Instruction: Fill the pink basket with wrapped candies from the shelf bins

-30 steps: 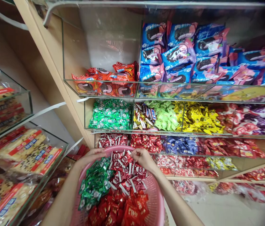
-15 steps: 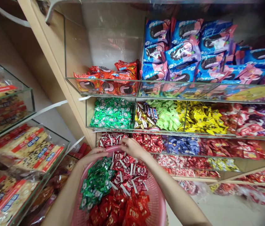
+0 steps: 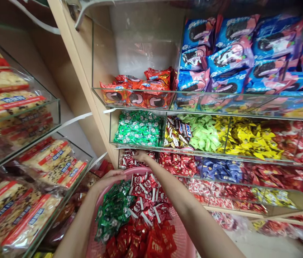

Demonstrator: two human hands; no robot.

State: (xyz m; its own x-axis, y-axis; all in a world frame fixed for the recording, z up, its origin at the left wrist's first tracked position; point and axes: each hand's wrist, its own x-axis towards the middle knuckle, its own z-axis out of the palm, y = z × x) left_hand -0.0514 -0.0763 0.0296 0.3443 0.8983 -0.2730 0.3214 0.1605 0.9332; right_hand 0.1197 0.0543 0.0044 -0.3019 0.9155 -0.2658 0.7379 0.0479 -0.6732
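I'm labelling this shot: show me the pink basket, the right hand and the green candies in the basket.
Pink basket [image 3: 183,238]: head view, bare inner wall.
Right hand [image 3: 141,156]: head view, middle of the hand.
Green candies [image 3: 113,208]: head view, middle of the pile.

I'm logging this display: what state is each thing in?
Pink basket: uncovered, partly filled.
Left hand: holding the basket's rim.
Right hand: at shelved maroon sweets, grip unclear.
Basket's green sweets: wrapped, heaped.
Basket's maroon sweets: wrapped, heaped.
Basket's red sweets: wrapped, heaped.
Blue packets: stacked.
Orange packets: piled.

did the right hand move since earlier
Yes, forward and left against the shelving: the right hand went from the basket to the bin below green candies.
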